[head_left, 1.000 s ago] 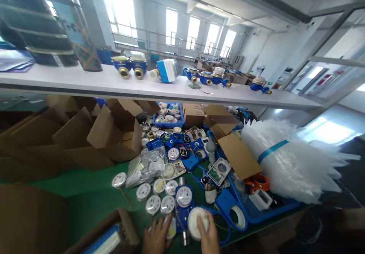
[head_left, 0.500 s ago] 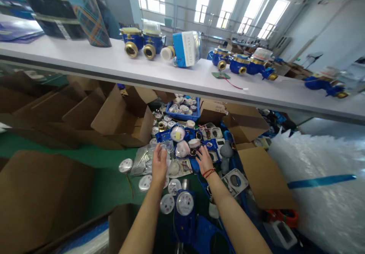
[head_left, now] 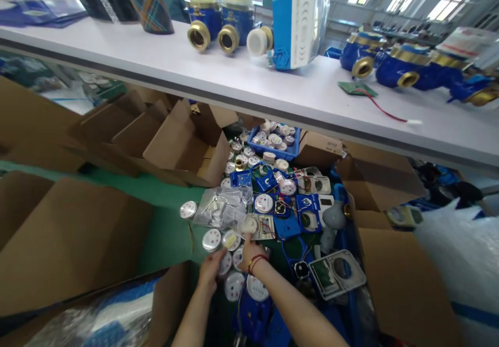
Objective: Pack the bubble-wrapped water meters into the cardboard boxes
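Observation:
Low over a group of round white water meter dials, my left hand (head_left: 210, 270) has its fingers closed at the rim of one meter dial (head_left: 225, 264). Just to the right is my right hand (head_left: 251, 253), its index finger stretched forward and its thumb apart, beside another dial (head_left: 238, 258). That fingertip is close to a whitish round part (head_left: 248, 226); whether they touch I cannot tell. A dial with a yellow label (head_left: 231, 240) lies ahead of both hands. Nearer me, a dial (head_left: 257, 288) sits on a blue meter body (head_left: 253, 313), partly behind my right forearm.
Clear plastic bags (head_left: 222, 207), blue housings (head_left: 310, 212) and a grey meter cover (head_left: 338, 274) lie ahead and right. Open cardboard boxes (head_left: 187, 149) flank the green work surface (head_left: 163, 232). A white shelf (head_left: 218, 79) with brass-ended meters crosses above; beneath it stands a blue dial tray (head_left: 290, 152).
Both hands have come down and nearer to me, closer together, onto the near dials. The yellow-labelled dial, earlier on the pile, now lies among these. The camera view has shifted.

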### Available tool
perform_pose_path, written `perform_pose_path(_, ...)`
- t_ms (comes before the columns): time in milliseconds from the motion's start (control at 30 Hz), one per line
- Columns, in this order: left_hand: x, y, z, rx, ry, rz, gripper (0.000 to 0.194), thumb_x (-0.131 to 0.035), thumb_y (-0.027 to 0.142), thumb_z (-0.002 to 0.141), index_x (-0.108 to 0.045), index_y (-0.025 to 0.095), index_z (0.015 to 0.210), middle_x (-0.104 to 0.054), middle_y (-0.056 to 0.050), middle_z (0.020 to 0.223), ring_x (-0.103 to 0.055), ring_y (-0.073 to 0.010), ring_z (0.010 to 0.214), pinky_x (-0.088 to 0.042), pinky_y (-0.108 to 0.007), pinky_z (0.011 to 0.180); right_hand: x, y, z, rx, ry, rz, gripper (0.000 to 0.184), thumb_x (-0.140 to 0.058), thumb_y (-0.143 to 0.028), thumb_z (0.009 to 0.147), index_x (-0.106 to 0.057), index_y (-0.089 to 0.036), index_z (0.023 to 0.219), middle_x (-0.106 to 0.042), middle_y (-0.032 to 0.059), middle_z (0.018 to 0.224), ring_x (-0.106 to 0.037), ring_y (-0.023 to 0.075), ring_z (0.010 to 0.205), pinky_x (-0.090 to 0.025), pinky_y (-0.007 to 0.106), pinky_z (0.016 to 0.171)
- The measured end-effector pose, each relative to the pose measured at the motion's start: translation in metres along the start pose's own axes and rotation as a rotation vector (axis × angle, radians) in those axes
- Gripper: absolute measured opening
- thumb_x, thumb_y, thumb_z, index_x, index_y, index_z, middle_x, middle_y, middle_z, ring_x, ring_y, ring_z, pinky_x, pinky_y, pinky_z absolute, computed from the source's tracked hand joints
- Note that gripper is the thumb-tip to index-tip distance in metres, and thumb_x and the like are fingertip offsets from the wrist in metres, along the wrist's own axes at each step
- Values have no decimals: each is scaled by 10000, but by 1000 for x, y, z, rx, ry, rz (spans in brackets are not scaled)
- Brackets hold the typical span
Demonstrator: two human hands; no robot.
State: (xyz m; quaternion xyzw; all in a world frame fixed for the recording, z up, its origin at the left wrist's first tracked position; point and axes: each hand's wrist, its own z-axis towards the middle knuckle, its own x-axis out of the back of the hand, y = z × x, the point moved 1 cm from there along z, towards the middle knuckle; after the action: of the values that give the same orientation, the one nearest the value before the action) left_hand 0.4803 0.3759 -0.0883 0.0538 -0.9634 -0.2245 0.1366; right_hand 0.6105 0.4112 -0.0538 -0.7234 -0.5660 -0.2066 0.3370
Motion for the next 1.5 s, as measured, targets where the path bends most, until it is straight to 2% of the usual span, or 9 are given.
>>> perform_pose_path(200, 18, 0, -21, -97, -179, -172, 531, -634, 361, 670, -483, 246, 1166, -638, -38, 973, -625, -165, 758, -503, -234, 534, 10, 4, -13, 83, -2, 70, 698, -718, -313, 557, -413, -140, 1161, -633, 175, 1015, -618, 311, 897, -458, 390, 737)
perform_pose_path(367, -6, 100, -53, -500, -284, -300, 612, -687, 366, 656, -465, 214, 1205, -604, -69, 1090, -602, -188, 911, -515, -274, 723, 99, 22, -13, 177, 204, 330, 379, -599, -437, 706, -518, -229, 1012, -627, 15, 924, -596, 177, 836, -444, 279, 719)
perform_pose_path(500, -16, 141, -54, -719, -100, -45, 473, -405, 457, 839, -399, 235, 1257, -540, -80, 1189, -564, -188, 1001, -499, -330, 785, 144, 59, -9, 67, 423, 604, 714, -586, -460, 715, -305, -170, 1304, -522, 109, 1153, -585, 134, 719, -464, 300, 730)
perform_pose_path(633, -4, 77, -44, -654, 216, 236, 565, -629, 426, 674, -508, 102, 1119, -524, -168, 1105, -437, -347, 1109, -311, -544, 963, 82, 85, -46, -51, 292, 600, 452, -498, -452, 765, -526, -137, 1088, -597, 96, 970, -580, 163, 705, -476, 331, 735)
perform_pose_path(733, -13, 32, -34, -694, 307, 574, 687, -630, 368, 678, -372, 140, 1272, -415, -165, 1244, -332, -352, 1195, -316, -517, 965, 10, 91, -79, -152, 203, 667, 611, -560, -417, 709, -431, -74, 1197, -537, 181, 1121, -581, 234, 921, -461, 368, 839)
perform_pose_path(867, -32, 36, -30, -722, 290, 690, 487, -565, 312, 724, -451, 139, 1165, -475, -149, 1132, -477, -300, 1045, -440, -431, 827, -46, 88, -94, -178, 91, 913, 756, -627, -381, 648, -313, -49, 1250, -499, 206, 1209, -491, 267, 1119, -353, 391, 995)
perform_pose_path(1100, -22, 112, -43, -864, 193, 382, 490, -492, 435, 795, -394, 226, 1226, -493, -68, 1183, -491, -190, 1094, -405, -324, 922, -51, 84, -89, -96, 55, 1181, 682, -656, -421, 629, -357, -103, 1152, -584, 154, 1108, -562, 254, 1023, -408, 378, 944)
perform_pose_path(1267, 1, 72, -14, -589, 460, 415, 677, -603, 285, 689, -342, 94, 1284, -370, -242, 1271, -301, -406, 1228, -250, -598, 960, -63, 88, -91, -242, 57, 1198, 693, -697, -464, 581, -344, -143, 1084, -608, 143, 1053, -589, 257, 985, -432, 360, 904)
perform_pose_path(1500, 3, 41, -20, -472, 422, 314, 679, -629, 386, 669, -439, -7, 1189, -532, -254, 1073, -516, -375, 1019, -391, -539, 863, -73, 83, -96, -429, 123, 1333, 726, -717, -520, 513, -393, -169, 1059, -634, 115, 953, -599, 266, 952, -470, 361, 797)
